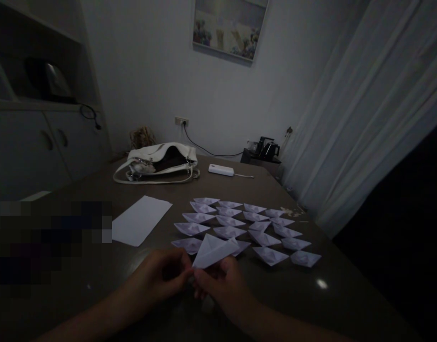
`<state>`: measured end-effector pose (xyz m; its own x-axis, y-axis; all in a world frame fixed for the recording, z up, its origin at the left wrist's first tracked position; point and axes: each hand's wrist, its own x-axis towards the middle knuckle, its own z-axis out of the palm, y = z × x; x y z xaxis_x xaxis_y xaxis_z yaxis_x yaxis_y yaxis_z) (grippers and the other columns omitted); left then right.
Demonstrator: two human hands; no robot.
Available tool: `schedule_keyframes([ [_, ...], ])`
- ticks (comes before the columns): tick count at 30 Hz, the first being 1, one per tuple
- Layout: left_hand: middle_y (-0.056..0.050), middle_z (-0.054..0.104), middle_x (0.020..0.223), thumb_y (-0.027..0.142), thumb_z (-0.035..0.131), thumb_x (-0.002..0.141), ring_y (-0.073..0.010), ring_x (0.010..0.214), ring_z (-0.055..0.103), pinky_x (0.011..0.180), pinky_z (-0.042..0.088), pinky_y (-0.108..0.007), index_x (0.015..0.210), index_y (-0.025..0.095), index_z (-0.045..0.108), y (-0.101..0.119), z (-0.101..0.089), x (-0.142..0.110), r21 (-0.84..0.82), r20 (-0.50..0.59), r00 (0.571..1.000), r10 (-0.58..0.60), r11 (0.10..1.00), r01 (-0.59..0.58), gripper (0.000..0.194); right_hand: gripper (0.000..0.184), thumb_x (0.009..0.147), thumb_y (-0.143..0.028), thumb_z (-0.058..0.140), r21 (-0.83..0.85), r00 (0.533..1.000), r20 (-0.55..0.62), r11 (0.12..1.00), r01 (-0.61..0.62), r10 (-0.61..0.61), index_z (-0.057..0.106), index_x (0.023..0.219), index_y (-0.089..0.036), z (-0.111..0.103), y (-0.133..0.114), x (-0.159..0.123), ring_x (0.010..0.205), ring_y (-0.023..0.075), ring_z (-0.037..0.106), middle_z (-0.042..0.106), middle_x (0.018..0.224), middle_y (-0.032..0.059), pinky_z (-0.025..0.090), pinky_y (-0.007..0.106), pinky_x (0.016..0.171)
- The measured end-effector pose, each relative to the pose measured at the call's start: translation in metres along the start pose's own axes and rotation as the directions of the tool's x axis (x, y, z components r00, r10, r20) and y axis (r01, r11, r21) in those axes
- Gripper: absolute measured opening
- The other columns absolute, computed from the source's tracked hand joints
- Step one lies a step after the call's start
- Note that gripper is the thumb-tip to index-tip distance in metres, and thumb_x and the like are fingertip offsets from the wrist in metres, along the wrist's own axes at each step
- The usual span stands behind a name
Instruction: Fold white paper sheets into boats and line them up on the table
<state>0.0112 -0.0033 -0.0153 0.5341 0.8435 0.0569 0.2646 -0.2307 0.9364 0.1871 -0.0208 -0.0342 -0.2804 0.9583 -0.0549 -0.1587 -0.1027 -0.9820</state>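
Note:
Both my hands hold a folded white paper piece just above the dark table. My left hand pinches its lower left corner with closed fingers. Closed on its lower edge from beneath is my right hand. Just beyond the paper lie several finished white paper boats in rows on the table. A flat white paper sheet lies to the left of the boats.
A white handbag lies at the table's far side, with a white power bank and cable beside it. A kettle stands on a low stand behind. White curtains hang on the right, cabinets on the left.

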Motion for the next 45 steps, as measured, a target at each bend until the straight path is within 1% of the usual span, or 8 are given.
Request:
schedule_keyframes([
  [9,-0.005,0.07,0.073,0.045,0.051,0.088,-0.0165,0.066,0.062,0.059,0.045,-0.024,0.077,0.015,0.06,0.017,-0.001,-0.001,0.066,0.048,0.998,-0.026,0.998,0.023,0.033,0.042,0.064,-0.051,0.073,-0.065,0.999,-0.046,0.998,-0.007,0.004,0.052,0.073,-0.017,0.002,-0.006,0.001,0.048,0.0085,0.053,0.059,0.063,-0.0015,0.041,0.023,0.049],
  [14,-0.004,0.068,0.072,0.043,0.049,0.089,-0.0167,0.066,0.06,0.058,0.044,-0.024,0.078,0.016,0.059,0.013,-0.001,-0.003,0.141,0.048,0.999,0.007,0.99,-0.013,0.031,0.039,0.065,-0.047,0.073,-0.056,0.999,-0.05,0.998,-0.006,0.003,0.051,0.075,-0.017,0.001,-0.003,0.001,0.048,0.0083,0.052,0.058,0.062,-0.0029,0.041,0.022,0.048],
  [19,-0.004,0.069,0.076,0.042,0.048,0.091,-0.0165,0.068,0.061,0.06,0.044,-0.024,0.081,0.017,0.059,0.01,-0.001,-0.003,0.122,0.07,0.997,0.029,0.992,-0.038,0.029,0.039,0.065,-0.048,0.074,-0.063,0.999,-0.047,0.998,0.003,-0.006,0.051,0.075,-0.018,0.0,-0.002,0.001,0.047,0.0079,0.052,0.056,0.06,-0.004,0.041,0.023,0.049],
  [26,-0.001,0.066,0.071,0.038,0.049,0.089,-0.0152,0.065,0.06,0.058,0.044,-0.022,0.075,0.019,0.056,0.018,-0.001,-0.003,0.116,0.025,0.997,0.074,0.99,-0.076,0.025,0.043,0.065,-0.052,0.074,-0.094,1.0,0.015,0.996,-0.013,0.015,0.054,0.08,-0.016,-0.002,0.003,0.001,0.05,0.0086,0.053,0.058,0.064,-0.002,0.044,0.023,0.05],
  [33,-0.003,0.066,0.075,0.029,0.05,0.085,-0.0174,0.071,0.061,0.062,0.046,-0.024,0.074,0.019,0.052,0.015,0.0,-0.005,0.102,0.035,0.994,0.105,0.989,-0.108,0.016,0.041,0.07,-0.051,0.072,-0.12,0.994,0.107,0.992,0.029,-0.016,0.06,0.084,-0.015,-0.002,0.005,-0.004,0.055,0.0094,0.055,0.06,0.068,-0.0001,0.044,0.021,0.052],
  [38,-0.001,0.066,0.069,0.025,0.05,0.082,-0.0164,0.068,0.061,0.061,0.046,-0.023,0.069,0.02,0.052,0.016,0.0,-0.005,0.111,-0.002,0.989,0.147,0.983,-0.146,0.014,0.045,0.066,-0.054,0.074,-0.117,0.997,0.073,0.993,0.018,-0.009,0.062,0.084,-0.015,0.0,0.002,-0.004,0.053,0.0088,0.054,0.06,0.067,0.0,0.044,0.021,0.051],
  [42,-0.001,0.064,0.066,0.026,0.05,0.082,-0.0162,0.065,0.06,0.06,0.046,-0.024,0.067,0.019,0.051,0.015,-0.001,-0.003,0.104,-0.038,0.99,0.138,0.986,-0.133,0.017,0.044,0.071,-0.055,0.069,-0.13,0.993,0.118,0.992,-0.006,0.022,0.062,0.081,-0.013,0.003,-0.006,-0.003,0.047,0.007,0.051,0.059,0.063,-0.0001,0.04,0.019,0.045],
  [45,-0.001,0.062,0.066,0.03,0.051,0.085,-0.0162,0.064,0.06,0.06,0.046,-0.024,0.068,0.019,0.051,0.012,0.0,-0.003,0.06,-0.056,0.989,0.139,0.989,-0.136,0.02,0.044,0.071,-0.056,0.068,-0.14,0.993,0.118,0.99,0.017,0.0,0.061,0.077,-0.013,0.004,-0.009,-0.003,0.044,0.0064,0.049,0.057,0.059,-0.0013,0.039,0.019,0.044],
])
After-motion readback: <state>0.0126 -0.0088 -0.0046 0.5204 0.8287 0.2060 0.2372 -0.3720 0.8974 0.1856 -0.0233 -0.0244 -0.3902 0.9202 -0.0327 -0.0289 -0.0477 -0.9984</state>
